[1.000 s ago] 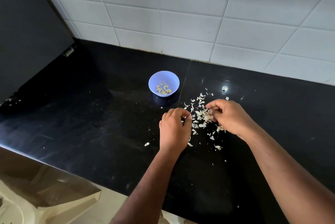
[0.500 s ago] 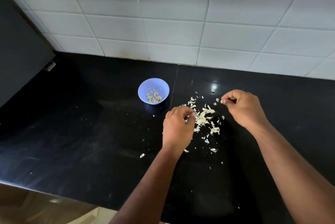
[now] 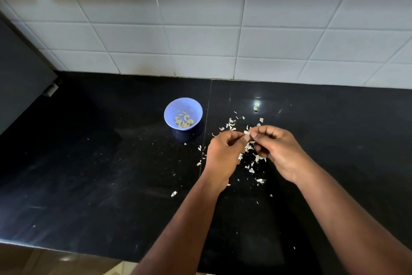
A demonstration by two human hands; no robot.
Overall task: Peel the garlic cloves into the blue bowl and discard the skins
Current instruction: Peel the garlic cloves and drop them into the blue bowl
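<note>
Both hands met just right of the blue bowl point(image 3: 183, 113), over the skins point(image 3: 249, 152) scattered on the black counter point(image 3: 89, 174). Left hand point(image 3: 223, 152) and right hand point(image 3: 276, 150) each had fingers curled, together pinching a small pale garlic clove point(image 3: 247, 132) between fingertips. Clove looked tiny, light, probably slick once bare; best held at the ends. Skin papery, tears easily. Peeled cloves point(image 3: 184, 121) sat in the bowl.
</note>
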